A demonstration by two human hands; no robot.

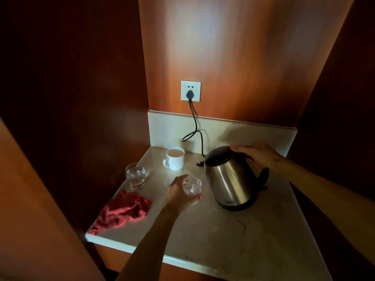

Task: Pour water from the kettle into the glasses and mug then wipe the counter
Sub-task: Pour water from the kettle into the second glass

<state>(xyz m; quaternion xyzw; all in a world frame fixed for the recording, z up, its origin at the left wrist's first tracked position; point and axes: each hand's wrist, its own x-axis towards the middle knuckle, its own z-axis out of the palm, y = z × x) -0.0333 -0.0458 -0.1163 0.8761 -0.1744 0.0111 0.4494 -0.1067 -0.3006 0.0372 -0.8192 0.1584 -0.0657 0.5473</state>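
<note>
A pale stone counter (253, 230) fills a wooden alcove. The steel electric kettle (231, 179) stands upright on its right half, spout toward the left, and the right hand (257, 155) is wrapped around its black handle. Just left of the kettle, the left hand (178, 193) has its fingers curled around a clear glass (192, 188), seemingly steadying it for pouring. A second glass (135, 175) with water and a white mug (175, 161) stand farther left and back. A red cloth (123, 211) lies crumpled at the front left.
</note>
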